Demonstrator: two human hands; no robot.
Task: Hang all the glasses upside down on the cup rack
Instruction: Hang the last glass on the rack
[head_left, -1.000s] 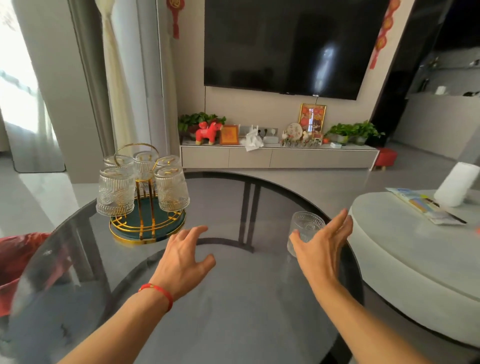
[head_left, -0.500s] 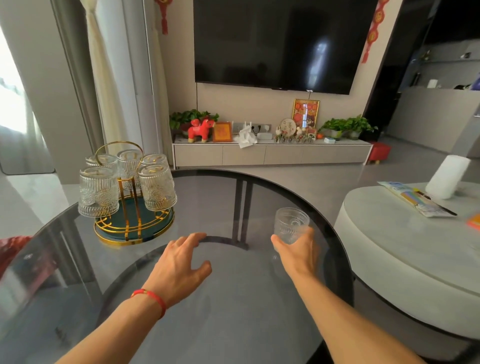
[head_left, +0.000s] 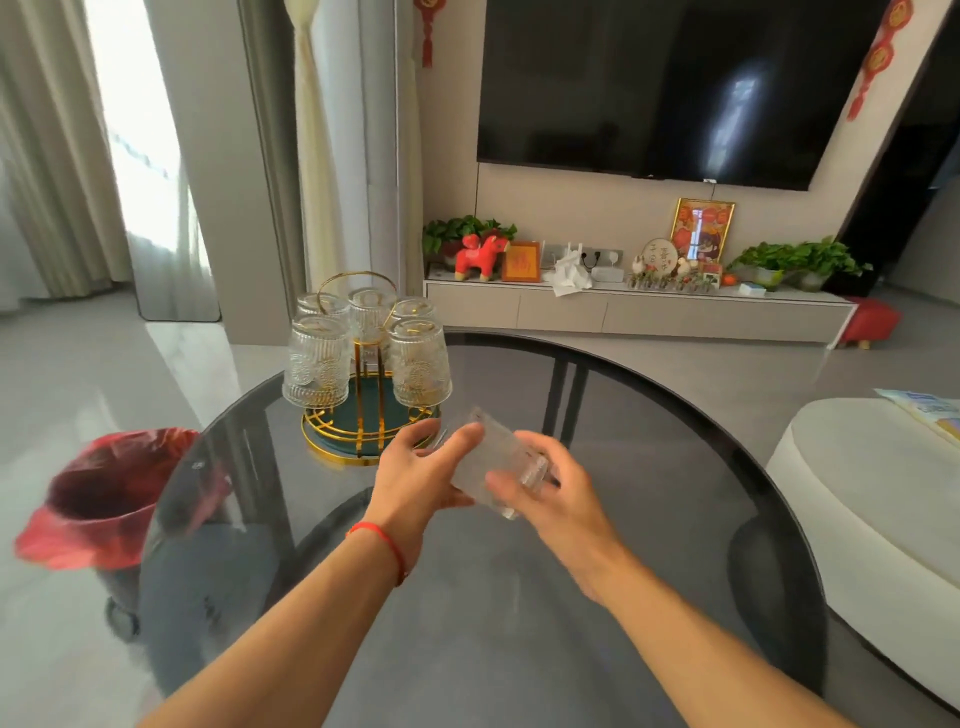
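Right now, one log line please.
stage: turning last glass | left hand: holding | right hand: holding | cup rack: five hung

Both hands (head_left: 488, 480) gripping tilted glass (head_left: 498, 467) above table (head_left: 675, 467), just beside cup rack (head_left: 363, 410)

A home living room: wall-mounted television (head_left: 670, 83), low media cabinet (head_left: 623, 314), curtains (head_left: 62, 156), round glass table (head_left: 649, 519)

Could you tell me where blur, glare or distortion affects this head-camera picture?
Head view: the glass held between both hands is motion-blurred; the window at left is overexposed; the TV shows a reflected light patch; wide-angle distortion bends the table edge.
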